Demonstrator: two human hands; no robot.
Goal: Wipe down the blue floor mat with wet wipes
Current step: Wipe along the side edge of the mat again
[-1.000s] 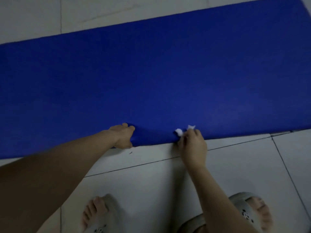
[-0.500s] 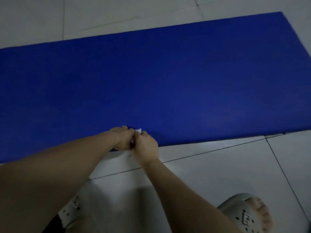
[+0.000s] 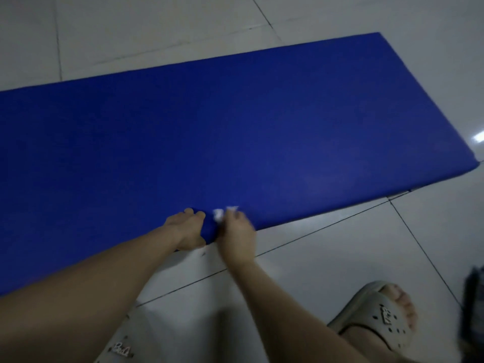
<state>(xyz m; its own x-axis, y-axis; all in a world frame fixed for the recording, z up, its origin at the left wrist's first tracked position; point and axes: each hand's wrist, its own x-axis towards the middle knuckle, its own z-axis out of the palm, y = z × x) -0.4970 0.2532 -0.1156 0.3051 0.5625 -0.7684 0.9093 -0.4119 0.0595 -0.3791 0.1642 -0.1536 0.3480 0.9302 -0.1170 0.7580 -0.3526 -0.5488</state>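
A long blue floor mat (image 3: 235,132) lies across pale floor tiles, its right end in view. My left hand (image 3: 187,229) grips the mat's near edge, fingers curled over the top and thumb underneath. Just to its right, my right hand (image 3: 237,231) holds a small crumpled white wet wipe (image 3: 221,213) against the same near edge. The right hand is blurred by motion. Most of the wipe is hidden inside the fingers.
Pale floor tiles (image 3: 327,247) with dark grout lines surround the mat. My right foot in a grey perforated slipper (image 3: 379,315) stands at lower right, another slipper (image 3: 121,351) at the bottom edge. A dark object (image 3: 474,310) sits at the far right edge.
My right hand slid left along the mat's near edge with the wipe until it met my left hand, then shifted slightly right. My left hand kept its grip. The view turned right.
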